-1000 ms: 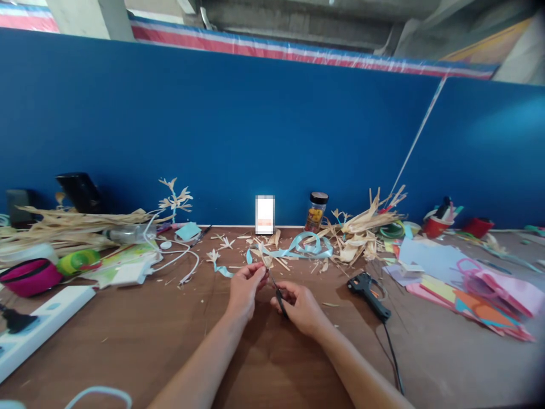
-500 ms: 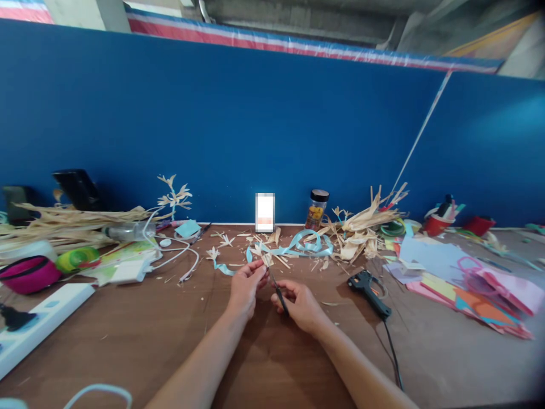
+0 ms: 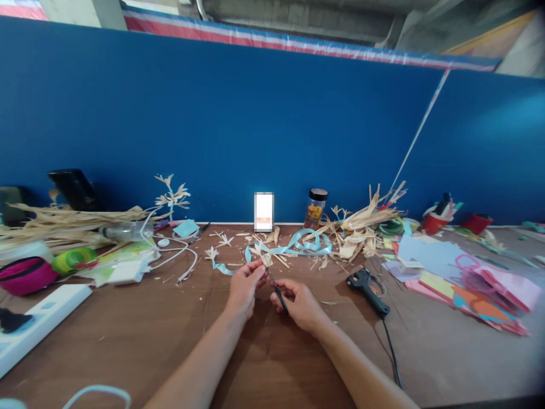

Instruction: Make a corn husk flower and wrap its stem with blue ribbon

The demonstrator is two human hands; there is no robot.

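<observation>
Between its thumb and fingers, my left hand pinches a small pale piece of corn husk. My right hand is closed around the dark handles of a pair of scissors, whose thin blades point up and left and reach the husk piece. Beyond the fingertips, a light blue ribbon lies in loops on the brown table. Husk flowers and small scraps are scattered around it. The far fingers of both hands are partly hidden.
A black glue gun with its cord lies to the right, near coloured paper sheets. A jar with a black lid stands by a husk bundle. Leftward are a white power strip, cables, a pink pouch and long husks.
Hardly anything differs. The whole view has shifted slightly, while both hands keep their hold on the corn husk and the scissors in nearly the same place.
</observation>
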